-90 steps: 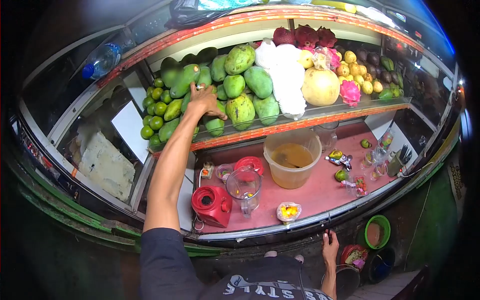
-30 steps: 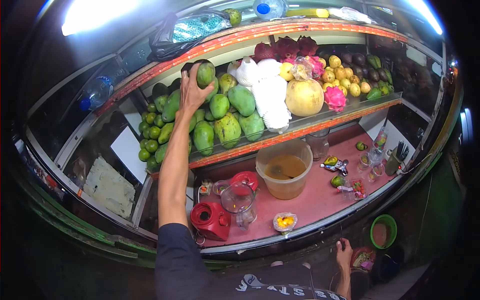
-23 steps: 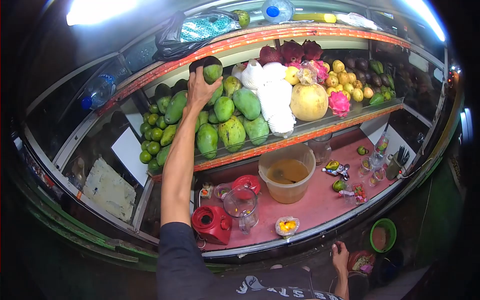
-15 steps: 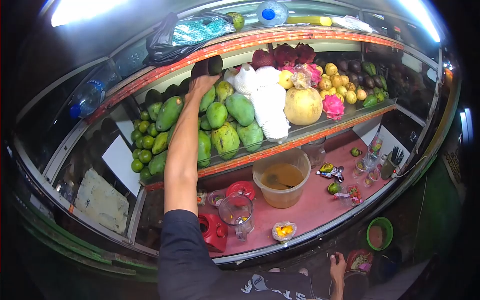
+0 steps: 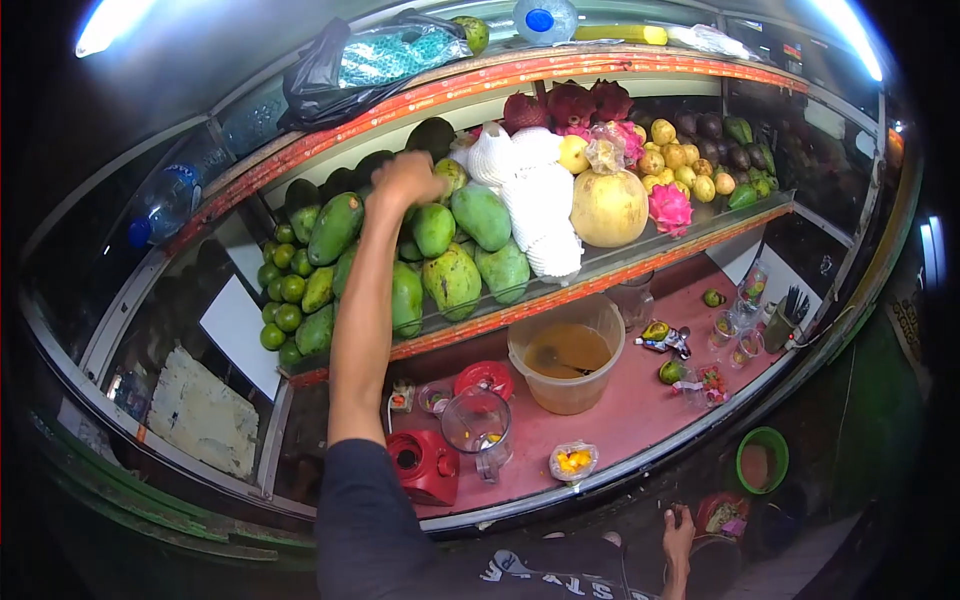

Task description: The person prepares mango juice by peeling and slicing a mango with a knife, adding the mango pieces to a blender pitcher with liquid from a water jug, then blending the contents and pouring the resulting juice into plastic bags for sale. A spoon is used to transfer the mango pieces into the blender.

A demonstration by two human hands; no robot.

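Reaching among the green mangoes [image 5: 434, 231], left above the bucket [image 5: 565, 398], we bend our left hand [image 5: 405, 180]. Our right hand [image 5: 678, 535], below the bucket, is half curled. Both grips we cannot tell.

Blurred left hand [image 5: 408, 180], grip perhaps hidden

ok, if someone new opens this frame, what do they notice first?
Probably the heap of green mangoes on the left part of the fruit shelf, with the blurred left hand over it. Next, the white netting mid-shelf and the hot-pink dragon fruit near the front edge. Below, the tub of brownish liquid on the pink counter.
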